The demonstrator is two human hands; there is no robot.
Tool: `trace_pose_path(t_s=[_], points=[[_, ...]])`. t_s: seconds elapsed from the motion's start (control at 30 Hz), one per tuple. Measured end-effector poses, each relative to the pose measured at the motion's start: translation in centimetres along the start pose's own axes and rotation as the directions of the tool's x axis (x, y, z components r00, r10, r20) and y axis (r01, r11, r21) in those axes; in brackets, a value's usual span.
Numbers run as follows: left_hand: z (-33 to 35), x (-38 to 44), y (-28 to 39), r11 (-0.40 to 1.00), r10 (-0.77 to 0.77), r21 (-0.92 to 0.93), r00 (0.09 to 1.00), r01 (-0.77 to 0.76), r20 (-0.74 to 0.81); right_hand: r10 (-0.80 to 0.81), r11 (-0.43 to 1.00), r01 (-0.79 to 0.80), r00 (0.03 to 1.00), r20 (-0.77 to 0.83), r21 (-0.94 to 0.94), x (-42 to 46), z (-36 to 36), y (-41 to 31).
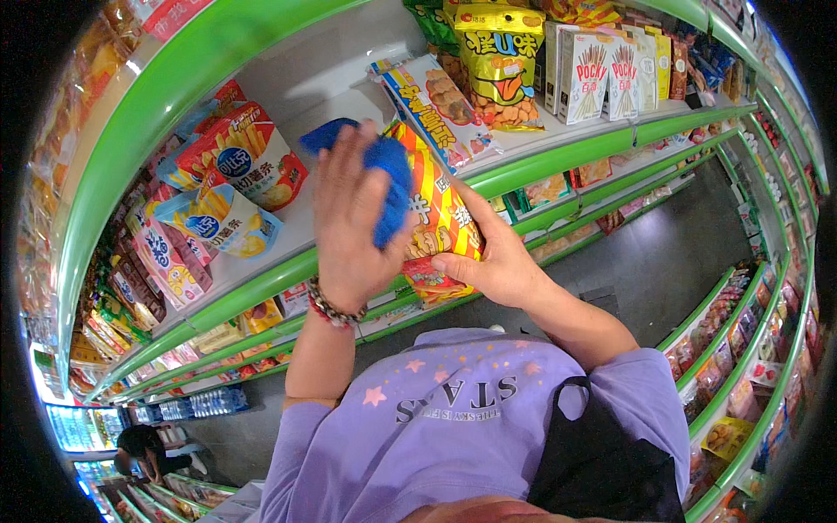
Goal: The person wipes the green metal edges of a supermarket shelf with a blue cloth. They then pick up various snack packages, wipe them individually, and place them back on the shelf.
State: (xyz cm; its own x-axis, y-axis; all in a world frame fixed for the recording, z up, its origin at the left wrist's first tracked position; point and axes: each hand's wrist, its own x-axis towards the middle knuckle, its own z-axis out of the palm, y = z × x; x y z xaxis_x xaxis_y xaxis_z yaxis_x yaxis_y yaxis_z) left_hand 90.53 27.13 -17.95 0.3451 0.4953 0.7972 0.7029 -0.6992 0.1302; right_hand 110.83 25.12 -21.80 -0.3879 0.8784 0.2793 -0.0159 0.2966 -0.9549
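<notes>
My left hand point(353, 229), with a beaded bracelet at the wrist, presses a blue cloth point(393, 189) between its palm and a red-and-yellow striped snack bag point(451, 212). Its fingers are spread and a little blurred. My right hand point(494, 258) grips the right side of that bag, thumb on the front, fingers partly hidden behind. The bag is tilted at the front edge of a shelf point(288, 274). Just behind it, a white-and-blue snack packet point(444, 104) leans on the shelf.
French-fry snack pouches point(242, 153) stand on the left of the shelf. Farther right are a yellow snack bag point(500, 72) and Pocky boxes point(585, 78). Green-edged lower shelves point(588, 196) run beneath. More stocked shelving point(739, 366) curves along the right. A person point(147, 451) crouches far off at lower left.
</notes>
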Motion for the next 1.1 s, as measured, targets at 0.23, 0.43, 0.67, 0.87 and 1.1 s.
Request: trace_pose_path(t_s=[0.23,0.43,0.67,0.87,1.1], points=[[-0.1,-1.8,5.2,0.953,0.274,-0.202,0.928,-0.227,0.251,-0.15,0.901,0.095,0.984,-0.099,-0.423,0.0,0.0,-2.2],[-2.0,0.7,2.2,0.972,0.173,0.146,0.982,-0.183,0.08,-0.09,0.901,0.029,0.988,-0.122,-0.432,0.0,0.3,-3.5],[-1.4,-3.4,1.7,0.7,-0.577,-0.465,0.813,0.542,0.081,0.197,0.851,-0.112,0.974,-0.115,0.514,0.2,-0.2,-2.8],[0.4,-6.7,5.0,0.815,-0.385,-0.417,0.914,0.403,0.131,0.338,0.673,-0.251,0.941,0.013,0.696,1.0,1.1,-3.4],[-1.6,-4.9,1.7,0.918,-0.383,-0.139,0.92,0.371,-0.078,-0.086,0.964,0.103,0.993,-0.078,0.246,2.7,0.4,-2.5]])
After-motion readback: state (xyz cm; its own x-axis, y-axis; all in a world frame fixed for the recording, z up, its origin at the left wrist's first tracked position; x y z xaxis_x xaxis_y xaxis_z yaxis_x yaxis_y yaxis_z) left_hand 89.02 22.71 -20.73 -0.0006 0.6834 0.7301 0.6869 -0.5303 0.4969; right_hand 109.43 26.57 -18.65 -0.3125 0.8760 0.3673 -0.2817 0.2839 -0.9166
